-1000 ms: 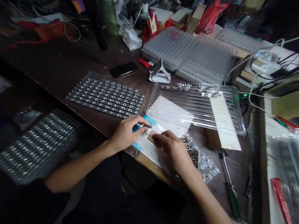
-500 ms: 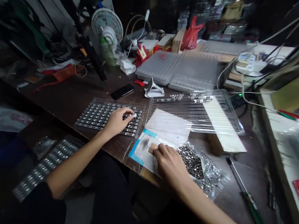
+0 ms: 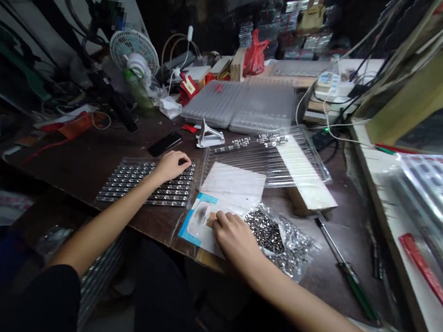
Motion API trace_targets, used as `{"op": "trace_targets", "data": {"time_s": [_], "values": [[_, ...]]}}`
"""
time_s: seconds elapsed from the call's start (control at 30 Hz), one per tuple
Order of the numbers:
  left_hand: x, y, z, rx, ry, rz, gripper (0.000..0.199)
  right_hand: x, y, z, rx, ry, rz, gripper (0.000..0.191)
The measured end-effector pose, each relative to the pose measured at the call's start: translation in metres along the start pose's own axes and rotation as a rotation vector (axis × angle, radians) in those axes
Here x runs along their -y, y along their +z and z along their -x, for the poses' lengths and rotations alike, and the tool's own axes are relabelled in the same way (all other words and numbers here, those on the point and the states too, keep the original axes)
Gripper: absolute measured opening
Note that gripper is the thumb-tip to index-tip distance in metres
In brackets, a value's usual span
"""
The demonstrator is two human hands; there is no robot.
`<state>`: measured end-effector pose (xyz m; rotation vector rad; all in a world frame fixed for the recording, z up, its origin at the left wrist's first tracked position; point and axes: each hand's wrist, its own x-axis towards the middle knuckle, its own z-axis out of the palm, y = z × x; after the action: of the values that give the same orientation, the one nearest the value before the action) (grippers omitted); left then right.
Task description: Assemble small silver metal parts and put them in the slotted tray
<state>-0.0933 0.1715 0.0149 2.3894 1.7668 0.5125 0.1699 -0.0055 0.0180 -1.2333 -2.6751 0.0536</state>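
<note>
My left hand (image 3: 172,166) is over the upper right part of a clear tray (image 3: 133,178) filled with rows of small metal parts. Its thumb and forefinger are pinched together; whatever they hold is too small to make out. My right hand (image 3: 236,239) has its fingers closed on a small tan block (image 3: 211,219), above a white sheet edged with blue tape (image 3: 191,228). Just right of that hand lies an open plastic bag of small metal pieces (image 3: 267,233). A white board (image 3: 235,184) lies behind it.
A ribbed clear tray (image 3: 279,168) holds a few metal parts and a pale wooden block (image 3: 307,172). Behind are a black phone (image 3: 166,144), a white bracket (image 3: 209,136), clear cases (image 3: 263,106) and a fan (image 3: 134,55). A green-handled screwdriver (image 3: 358,292) lies at right.
The camera view has turned right, so the bench appears further left. My left hand has moved up toward the tray's upper right corner. My right hand keeps its place by the tan block.
</note>
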Motion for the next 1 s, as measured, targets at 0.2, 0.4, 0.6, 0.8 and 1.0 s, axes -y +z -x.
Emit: {"op": "trace_targets", "data": {"time_s": [0.2, 0.4, 0.6, 0.8, 1.0], "values": [[-0.004, -0.011, -0.001, 0.019, 0.011, -0.091, 0.014, -0.012, -0.024, 0.004, 0.073, 0.043, -0.059, 0.020], [-0.037, -0.010, -0.012, 0.013, 0.080, -0.102, 0.021, -0.033, -0.044, 0.020, 0.173, 0.167, -0.079, 0.020], [-0.123, 0.013, -0.066, 0.001, 0.333, 0.053, 0.021, -0.034, -0.033, 0.016, 0.260, 0.147, -0.123, 0.024], [-0.195, 0.044, -0.108, -0.094, 0.438, 0.011, 0.022, -0.037, -0.037, 0.018, 0.260, 0.132, -0.134, 0.021], [-0.201, 0.049, -0.109, -0.105, 0.416, 0.142, 0.005, -0.041, -0.043, 0.016, 0.228, 0.145, -0.168, 0.024]]}}
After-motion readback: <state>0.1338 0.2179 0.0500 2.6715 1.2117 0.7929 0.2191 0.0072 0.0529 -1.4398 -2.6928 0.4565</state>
